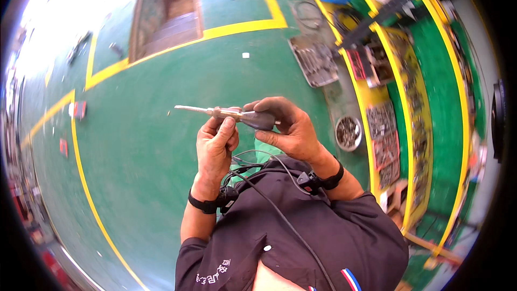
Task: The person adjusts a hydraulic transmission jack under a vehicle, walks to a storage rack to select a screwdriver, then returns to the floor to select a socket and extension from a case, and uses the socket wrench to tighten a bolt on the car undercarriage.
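Note:
In front of my chest, both hands hold a screwdriver-like hand tool [259, 121] nearly level, its exact kind unclear. Its slim metal shaft points left, a metal collar sits at the middle, and the dark bulbous handle ends in a small metal stub at the right. My left hand [215, 145] is closed, pinching the collar between thumb and curled fingers. Around the handle curve the fingers and thumb of my right hand [291, 126], fingers over the far side and thumb on the near side. The right palm side is partly hidden. Both wrists carry black straps with small devices.
Yellow-edged shelves [413, 129] with several metal parts stand on the right. A bucket of metal pieces [348, 133] and a tray of tools [314, 60] sit before them. A rectangular floor pit [166, 16] lies ahead. Thin cables [274, 205] run across my shirt.

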The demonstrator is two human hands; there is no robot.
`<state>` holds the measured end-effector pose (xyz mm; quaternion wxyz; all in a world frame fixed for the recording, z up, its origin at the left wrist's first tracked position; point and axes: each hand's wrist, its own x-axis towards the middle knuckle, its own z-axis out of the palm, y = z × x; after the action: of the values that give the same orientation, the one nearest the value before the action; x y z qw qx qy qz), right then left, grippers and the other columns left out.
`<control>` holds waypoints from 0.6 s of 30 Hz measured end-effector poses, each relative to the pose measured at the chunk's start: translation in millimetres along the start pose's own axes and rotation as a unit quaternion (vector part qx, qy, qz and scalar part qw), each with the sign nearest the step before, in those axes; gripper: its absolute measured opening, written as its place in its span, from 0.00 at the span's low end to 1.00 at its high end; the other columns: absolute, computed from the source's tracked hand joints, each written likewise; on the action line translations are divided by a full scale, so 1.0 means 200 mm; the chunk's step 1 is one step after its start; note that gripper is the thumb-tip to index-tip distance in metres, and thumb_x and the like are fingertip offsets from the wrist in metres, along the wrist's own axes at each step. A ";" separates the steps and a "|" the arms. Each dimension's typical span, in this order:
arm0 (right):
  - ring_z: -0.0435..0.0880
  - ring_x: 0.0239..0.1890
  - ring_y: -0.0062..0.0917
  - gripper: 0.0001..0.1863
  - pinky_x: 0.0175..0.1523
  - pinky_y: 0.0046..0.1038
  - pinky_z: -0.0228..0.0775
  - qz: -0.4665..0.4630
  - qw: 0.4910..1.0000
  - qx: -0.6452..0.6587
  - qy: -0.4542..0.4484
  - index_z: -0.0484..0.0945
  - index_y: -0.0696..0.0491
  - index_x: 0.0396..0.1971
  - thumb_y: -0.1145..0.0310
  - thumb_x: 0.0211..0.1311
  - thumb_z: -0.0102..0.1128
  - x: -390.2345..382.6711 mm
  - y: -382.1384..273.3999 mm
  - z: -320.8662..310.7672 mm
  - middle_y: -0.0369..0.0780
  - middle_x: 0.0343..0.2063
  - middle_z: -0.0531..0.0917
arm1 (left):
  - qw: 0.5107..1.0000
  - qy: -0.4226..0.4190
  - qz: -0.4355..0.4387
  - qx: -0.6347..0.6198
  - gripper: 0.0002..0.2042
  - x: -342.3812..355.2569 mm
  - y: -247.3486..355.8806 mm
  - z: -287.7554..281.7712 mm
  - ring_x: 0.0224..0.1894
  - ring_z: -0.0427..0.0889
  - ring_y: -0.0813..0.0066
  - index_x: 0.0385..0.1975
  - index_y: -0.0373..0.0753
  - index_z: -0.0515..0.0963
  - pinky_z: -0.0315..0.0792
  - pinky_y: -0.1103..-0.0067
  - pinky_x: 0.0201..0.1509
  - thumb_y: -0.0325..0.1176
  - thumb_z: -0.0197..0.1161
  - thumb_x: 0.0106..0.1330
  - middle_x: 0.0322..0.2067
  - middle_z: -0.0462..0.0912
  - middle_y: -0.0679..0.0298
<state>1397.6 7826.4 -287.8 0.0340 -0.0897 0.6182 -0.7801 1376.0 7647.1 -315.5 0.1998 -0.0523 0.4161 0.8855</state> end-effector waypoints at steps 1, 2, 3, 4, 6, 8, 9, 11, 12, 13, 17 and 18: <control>0.74 0.53 0.24 0.23 0.57 0.27 0.69 0.010 0.999 0.004 0.034 0.69 0.58 0.50 0.83 0.52 0.62 -0.06 -0.01 -0.04 0.43 0.50 0.75 | 0.999 -0.024 -0.025 -0.002 0.11 0.03 -0.05 0.04 0.19 0.60 0.87 0.43 0.32 0.76 0.52 0.87 0.20 0.32 0.59 0.66 0.19 0.67 0.72; 0.74 0.52 0.23 0.23 0.56 0.26 0.69 0.020 0.998 0.009 0.065 0.69 0.58 0.50 0.81 0.53 0.63 -0.12 -0.01 -0.10 0.42 0.49 0.76 | 0.998 -0.030 -0.047 0.009 0.12 0.06 -0.09 0.08 0.19 0.61 0.87 0.44 0.32 0.75 0.52 0.87 0.20 0.32 0.59 0.65 0.20 0.67 0.72; 0.75 0.51 0.21 0.23 0.56 0.25 0.69 0.026 0.995 0.012 0.100 0.69 0.59 0.51 0.79 0.55 0.63 -0.17 -0.02 -0.16 0.41 0.48 0.76 | 0.996 -0.042 -0.070 0.021 0.13 0.10 -0.14 0.12 0.19 0.61 0.87 0.44 0.31 0.75 0.53 0.87 0.21 0.32 0.59 0.65 0.20 0.67 0.72; 0.77 0.43 0.18 0.21 0.47 0.22 0.72 0.017 0.989 0.007 0.143 0.69 0.60 0.51 0.72 0.59 0.62 -0.23 0.01 -0.22 0.38 0.41 0.78 | 0.993 -0.055 -0.087 0.065 0.15 0.13 -0.18 0.18 0.21 0.59 0.87 0.47 0.29 0.71 0.53 0.88 0.21 0.33 0.56 0.66 0.21 0.63 0.72; 0.77 0.36 0.16 0.19 0.40 0.20 0.71 0.095 0.983 0.003 0.155 0.70 0.60 0.50 0.68 0.61 0.60 -0.33 0.00 -0.40 0.35 0.35 0.79 | 0.986 -0.086 -0.108 0.094 0.15 0.20 -0.30 0.30 0.20 0.59 0.87 0.47 0.28 0.71 0.52 0.88 0.21 0.32 0.57 0.65 0.21 0.64 0.73; 0.74 0.27 0.14 0.19 0.30 0.20 0.68 0.139 0.972 -0.020 0.187 0.73 0.61 0.47 0.63 0.64 0.58 -0.43 -0.01 -0.57 0.32 0.26 0.78 | 0.975 -0.122 -0.128 0.133 0.15 0.29 -0.44 0.43 0.19 0.59 0.88 0.46 0.28 0.72 0.52 0.88 0.21 0.31 0.59 0.64 0.20 0.65 0.74; 0.73 0.26 0.14 0.19 0.30 0.20 0.68 0.139 0.968 -0.019 0.206 0.73 0.61 0.47 0.62 0.63 0.58 -0.49 -0.01 -0.66 0.32 0.26 0.78 | 0.969 -0.140 -0.138 0.151 0.14 0.34 -0.52 0.50 0.18 0.59 0.88 0.46 0.28 0.73 0.52 0.88 0.20 0.30 0.59 0.64 0.19 0.66 0.74; 0.73 0.25 0.14 0.19 0.30 0.20 0.67 0.144 0.960 -0.017 0.238 0.74 0.62 0.46 0.62 0.63 0.58 -0.59 0.01 -0.85 0.32 0.25 0.77 | 0.954 -0.163 -0.166 0.192 0.14 0.43 -0.67 0.64 0.18 0.59 0.89 0.46 0.29 0.75 0.52 0.88 0.19 0.31 0.61 0.64 0.18 0.66 0.75; 0.72 0.23 0.14 0.19 0.29 0.20 0.66 0.137 0.956 -0.027 0.259 0.75 0.61 0.45 0.62 0.63 0.58 -0.62 -0.02 -0.94 0.32 0.24 0.77 | 0.944 -0.171 -0.189 0.208 0.15 0.49 -0.74 0.71 0.18 0.59 0.89 0.46 0.30 0.75 0.53 0.88 0.20 0.32 0.61 0.63 0.18 0.66 0.76; 0.73 0.23 0.15 0.19 0.29 0.20 0.66 0.141 0.954 -0.022 0.265 0.75 0.61 0.45 0.61 0.63 0.58 -0.65 -0.03 -1.06 0.32 0.24 0.77 | 0.935 -0.178 -0.211 0.224 0.15 0.54 -0.82 0.78 0.18 0.60 0.89 0.46 0.30 0.76 0.53 0.88 0.20 0.32 0.62 0.63 0.18 0.66 0.76; 0.72 0.22 0.15 0.19 0.28 0.20 0.65 0.150 0.948 0.003 0.282 0.76 0.59 0.45 0.60 0.63 0.58 -0.75 -0.07 -1.47 0.32 0.21 0.76 | 0.906 -0.198 -0.250 0.278 0.15 0.71 -1.08 1.09 0.18 0.59 0.87 0.46 0.29 0.74 0.51 0.87 0.20 0.33 0.59 0.65 0.18 0.64 0.74; 0.72 0.22 0.15 0.19 0.28 0.20 0.65 0.147 0.947 0.009 0.285 0.76 0.59 0.45 0.59 0.63 0.57 -0.77 -0.09 -1.56 0.32 0.20 0.75 | 0.901 -0.209 -0.249 0.288 0.15 0.76 -1.13 1.15 0.18 0.59 0.87 0.47 0.28 0.74 0.52 0.87 0.20 0.32 0.58 0.66 0.18 0.64 0.74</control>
<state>1492.4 8154.1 -354.5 -0.0283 0.2289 0.6016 -0.7648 1344.7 7998.6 -367.1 0.5026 0.0913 0.5748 0.6393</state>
